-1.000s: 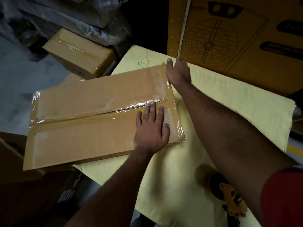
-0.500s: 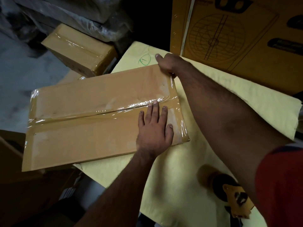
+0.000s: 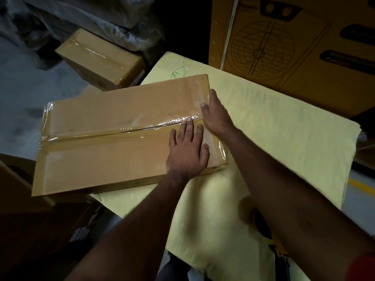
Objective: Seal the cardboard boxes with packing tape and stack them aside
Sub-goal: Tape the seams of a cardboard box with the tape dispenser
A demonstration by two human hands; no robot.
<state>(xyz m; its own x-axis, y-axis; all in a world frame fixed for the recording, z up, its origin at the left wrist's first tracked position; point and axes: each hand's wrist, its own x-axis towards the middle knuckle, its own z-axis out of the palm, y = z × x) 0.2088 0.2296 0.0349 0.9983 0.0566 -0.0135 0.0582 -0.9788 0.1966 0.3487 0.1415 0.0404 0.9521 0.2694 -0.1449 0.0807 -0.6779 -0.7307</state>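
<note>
A long flat cardboard box (image 3: 113, 138) lies on a pale yellow sheet (image 3: 274, 138), its left end hanging past the sheet's edge. Clear packing tape runs along its centre seam and wraps both short ends. My left hand (image 3: 187, 151) lies flat, fingers straight, on the box's right part, just below the seam. My right hand (image 3: 216, 114) rests on the box's right end edge, thumb on top over the tape, the other fingers hidden down the side. A tape dispenser (image 3: 261, 224) lies near the sheet's front, mostly hidden behind my right forearm.
A second taped box (image 3: 101, 59) sits on the floor at the back left. A big printed yellow carton (image 3: 304, 47) stands behind the sheet. Plastic-wrapped goods (image 3: 91, 15) fill the far left. Dark cartons (image 3: 30, 199) stand at the near left.
My right hand has slid from the box's far right corner down along the right end edge toward the seam. The left hand has stayed in place.
</note>
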